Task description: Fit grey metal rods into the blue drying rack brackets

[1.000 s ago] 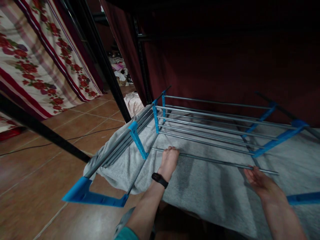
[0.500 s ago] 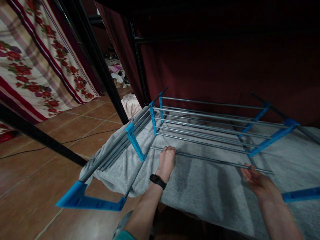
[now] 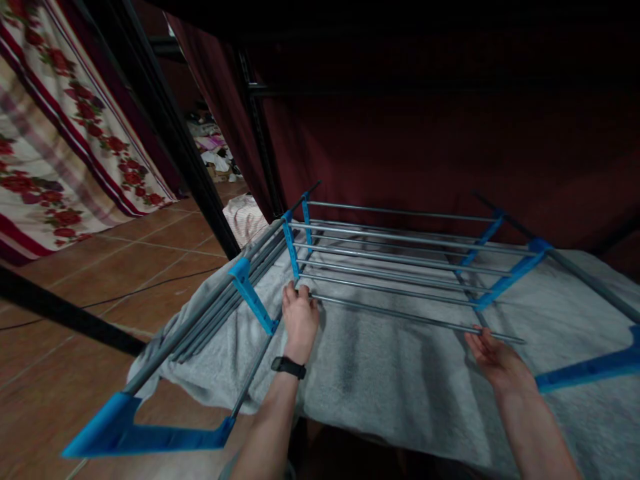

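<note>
A thin grey metal rod [image 3: 390, 310] lies crosswise in front of a partly assembled rack. My left hand [image 3: 300, 323], with a black band on its wrist, is closed around the rod's left end, close to the rack's left lower tube [image 3: 250, 373]. Near the other end, the fingers of my right hand [image 3: 495, 353] pinch the same rod, whose tip sticks out to the right. Several parallel rods [image 3: 400, 253] span the rack behind, between blue plastic brackets [image 3: 291, 247] on the left and blue brackets [image 3: 505, 287] on the right. Another blue bracket [image 3: 254, 300] stands left of my left hand.
Several loose grey tubes [image 3: 220, 300] lie along the left side on a grey blanket [image 3: 390, 393]. A large blue end bracket [image 3: 150, 437] juts out over the tiled floor [image 3: 65, 347] at front left, another [image 3: 590, 367] at right. Black metal posts [image 3: 185, 140] and a dark red curtain [image 3: 400, 153] surround the bed.
My left hand has slid left along the rod to its end, near the side tube. My right hand keeps its grip near the right end. The view has shifted slightly.
</note>
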The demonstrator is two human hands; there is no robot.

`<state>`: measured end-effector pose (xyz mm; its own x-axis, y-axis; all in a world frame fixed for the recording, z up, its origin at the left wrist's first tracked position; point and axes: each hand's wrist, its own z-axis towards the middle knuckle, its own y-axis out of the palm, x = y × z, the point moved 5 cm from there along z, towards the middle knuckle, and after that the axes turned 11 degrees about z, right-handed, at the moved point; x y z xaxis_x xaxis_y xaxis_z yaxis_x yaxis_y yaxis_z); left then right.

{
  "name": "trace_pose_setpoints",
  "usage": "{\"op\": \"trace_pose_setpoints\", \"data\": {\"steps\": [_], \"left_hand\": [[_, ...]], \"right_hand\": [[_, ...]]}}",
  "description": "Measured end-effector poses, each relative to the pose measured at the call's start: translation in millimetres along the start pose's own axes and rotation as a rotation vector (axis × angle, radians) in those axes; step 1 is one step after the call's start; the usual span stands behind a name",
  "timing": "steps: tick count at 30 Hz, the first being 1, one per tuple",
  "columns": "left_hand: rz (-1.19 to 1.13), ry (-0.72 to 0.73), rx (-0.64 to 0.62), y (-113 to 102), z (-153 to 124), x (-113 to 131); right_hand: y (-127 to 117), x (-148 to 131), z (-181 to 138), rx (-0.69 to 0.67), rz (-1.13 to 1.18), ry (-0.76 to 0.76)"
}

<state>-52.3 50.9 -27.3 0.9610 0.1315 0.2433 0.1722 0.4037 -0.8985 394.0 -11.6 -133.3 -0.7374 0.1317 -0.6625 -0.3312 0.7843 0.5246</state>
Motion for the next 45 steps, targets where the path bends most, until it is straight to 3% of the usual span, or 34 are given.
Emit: {"op": "trace_pose_setpoints", "data": {"steps": [5, 8, 12, 16, 19, 25, 28, 32, 39, 45], "left_hand": [[-0.504, -0.189, 0.038, 13.2, 12.1, -15.1], [-0.915, -0.384, 0.026, 26.5, 16.8, -21.2], [-1.401, -0.595, 0.120, 34.3, 15.5, -25.7], [-1.642, -0.755, -0.005, 39.5, 11.3, -23.8], [-1.696, -0.785, -0.106, 38.5, 10.0, -20.1], [-1.561, -0.766, -0.115, 34.0, 8.3, -19.7], [-1.542, -0.833, -0.139, 36.6, 5.5, -22.8], [-1.552, -0.963, -0.202, 40.5, 3.2, -25.7], [-1.536, -1.006, -0.420, 57.9, 13.3, -14.8], [-1.548, -1.021, -0.506, 66.4, 6.2, -3.8]], "right_hand": [[0.2, -1.6, -1.6, 0.009, 0.020, -0.006], [0.9, -2.9, -3.0, -0.015, 0.032, -0.017], [1.1, -2.9, -3.7, 0.001, 0.031, -0.020], [2.7, -0.4, -3.3, -0.018, 0.012, -0.013], [-0.7, 0.7, -2.2, 0.012, 0.028, -0.020], [-3.9, 1.7, 4.0, 0.003, 0.017, -0.003], [-0.3, -0.1, -3.0, 0.026, 0.015, -0.026], [15.2, -5.2, -27.2, -0.075, 0.081, -0.112], [32.9, -0.5, -41.5, -0.147, 0.145, -0.165], [41.9, 8.8, -47.1, -0.207, 0.142, -0.160]]}}
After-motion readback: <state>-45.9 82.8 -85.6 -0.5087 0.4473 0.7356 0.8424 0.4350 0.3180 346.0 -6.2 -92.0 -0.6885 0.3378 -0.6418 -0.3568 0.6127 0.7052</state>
